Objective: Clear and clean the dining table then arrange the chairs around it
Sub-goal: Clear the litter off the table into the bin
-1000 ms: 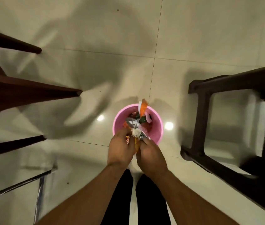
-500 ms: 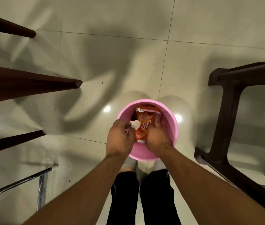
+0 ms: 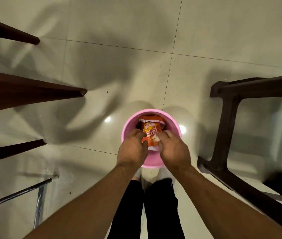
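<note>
Looking straight down at the tiled floor (image 3: 136, 49), I'd say we're somewhere in the clearing part, nowhere near finished. The dark chair (image 3: 226, 121) at 3 o'clock sits loose in the room, and the brown wooden legs (image 3: 33, 90) at 9 o'clock could be table or chair, can't tell, so arranging seats looks undone. The tabletop isn't in view, so no idea if it's wiped. Dead centre, slightly toward 6 o'clock, is the pink bin (image 3: 151, 111) with rubbish already in it. The left hand (image 3: 131, 149) and right hand (image 3: 174, 149) are close together over it, fingers curled on either edge of the orange snack packet (image 3: 151, 133), which is inside the bin. There's a white scrap (image 3: 157, 139) by the right fingers.
</note>
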